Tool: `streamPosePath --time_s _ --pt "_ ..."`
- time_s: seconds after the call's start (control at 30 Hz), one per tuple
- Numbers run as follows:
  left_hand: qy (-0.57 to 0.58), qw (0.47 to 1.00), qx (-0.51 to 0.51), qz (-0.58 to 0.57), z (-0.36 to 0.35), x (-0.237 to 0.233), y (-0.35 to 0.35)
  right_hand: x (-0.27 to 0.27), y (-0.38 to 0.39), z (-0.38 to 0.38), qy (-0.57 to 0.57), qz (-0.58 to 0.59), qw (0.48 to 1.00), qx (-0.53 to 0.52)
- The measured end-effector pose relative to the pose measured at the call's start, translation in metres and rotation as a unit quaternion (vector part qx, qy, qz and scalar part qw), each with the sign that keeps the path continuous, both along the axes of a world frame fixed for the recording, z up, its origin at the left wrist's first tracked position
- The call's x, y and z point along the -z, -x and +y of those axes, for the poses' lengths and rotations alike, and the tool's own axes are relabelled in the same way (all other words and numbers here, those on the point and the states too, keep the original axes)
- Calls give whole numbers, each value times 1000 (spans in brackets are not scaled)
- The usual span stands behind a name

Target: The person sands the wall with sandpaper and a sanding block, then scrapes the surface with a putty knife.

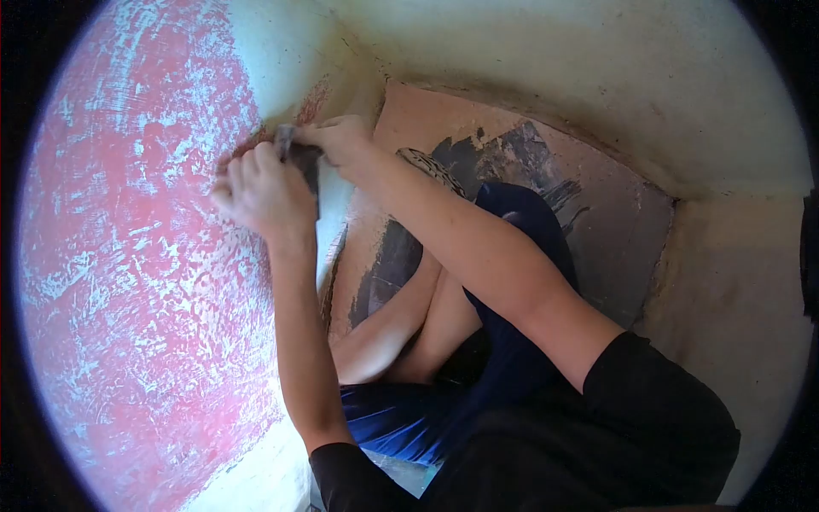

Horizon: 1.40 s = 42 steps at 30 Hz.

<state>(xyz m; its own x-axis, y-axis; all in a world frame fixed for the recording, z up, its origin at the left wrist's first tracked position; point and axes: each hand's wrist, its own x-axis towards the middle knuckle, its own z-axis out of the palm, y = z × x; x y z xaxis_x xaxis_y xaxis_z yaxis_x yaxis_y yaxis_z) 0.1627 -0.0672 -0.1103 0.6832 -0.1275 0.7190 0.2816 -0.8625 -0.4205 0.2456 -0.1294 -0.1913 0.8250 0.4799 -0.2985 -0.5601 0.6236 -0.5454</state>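
Note:
My left hand is closed, its fingers curled against the wall on the left. A dark, flat, straight-edged piece like a scraper blade shows beside its palm, in its grip. From the right, my right hand reaches in with closed fingers around a small grey piece, which meets the dark blade near the left fingertips. Exactly what kind of tool the grey piece is, I cannot tell. Under both hands, the wall is pink with patchy whitish smears, and a dull red streak runs just above them.
My bent legs in dark blue shorts fold beneath my arms. A patterned slipper rests on the reddish floor, which has dark grey patches. Pale walls enclose the corner at the back and right.

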Motion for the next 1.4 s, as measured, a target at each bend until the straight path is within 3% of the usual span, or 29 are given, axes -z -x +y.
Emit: streamPosePath --time_s 0.03,0.1,0.17,0.23,0.3,0.47,0.6,0.63,0.7,0.8,0.9,1.0,1.13,1.2,1.23,1.3,1.4 --pt "4 1000 -5 -18 -1 -11 7 -9 3 5 -1 1 1000 1" --pt "-7 998 -44 -39 -1 -29 21 -34 18 17 63 -106 992 16" --pt "4 994 -112 -16 3 -37 28 -48 22 2 94 -84 992 -14" --pt "-9 998 -59 -35 6 -23 12 -40 16 0 19 -11 1000 -8" --pt "-5 1000 -2 -7 3 -2 -8 -9 0 1 20 -5 1000 6" --pt "-3 999 5 47 -2 17 -19 22 -16 -1 -37 35 999 16" --pt "-16 999 3 -31 1 -27 24 -30 15 6 56 -58 996 -35" --pt "-17 998 -64 -21 15 -29 40 -46 30 9 76 -85 993 -12" --pt "-15 996 -72 -44 15 -36 54 -46 40 20 74 -143 987 -2" --pt "-16 997 -67 -34 9 -29 35 -48 34 8 0 -53 998 15" --pt "2 1000 -6 -19 0 -6 -4 -25 3 -3 60 -7 998 34" --pt "-12 999 2 39 -4 16 -39 7 -27 -5 29 22 998 46" --pt "-15 998 -9 54 0 0 -24 2 -18 -1 -10 17 999 40" --pt "-3 1000 14 1 -2 -19 5 -10 2 11 46 -68 997 10" --pt "-29 999 -10 -28 9 -25 20 -32 17 5 133 -84 987 -13" --pt "-28 996 -82 -23 12 -34 48 -43 39 18 74 -115 990 37" --pt "-43 997 -56 -5 10 -35 36 -44 35 14 84 -78 993 13"
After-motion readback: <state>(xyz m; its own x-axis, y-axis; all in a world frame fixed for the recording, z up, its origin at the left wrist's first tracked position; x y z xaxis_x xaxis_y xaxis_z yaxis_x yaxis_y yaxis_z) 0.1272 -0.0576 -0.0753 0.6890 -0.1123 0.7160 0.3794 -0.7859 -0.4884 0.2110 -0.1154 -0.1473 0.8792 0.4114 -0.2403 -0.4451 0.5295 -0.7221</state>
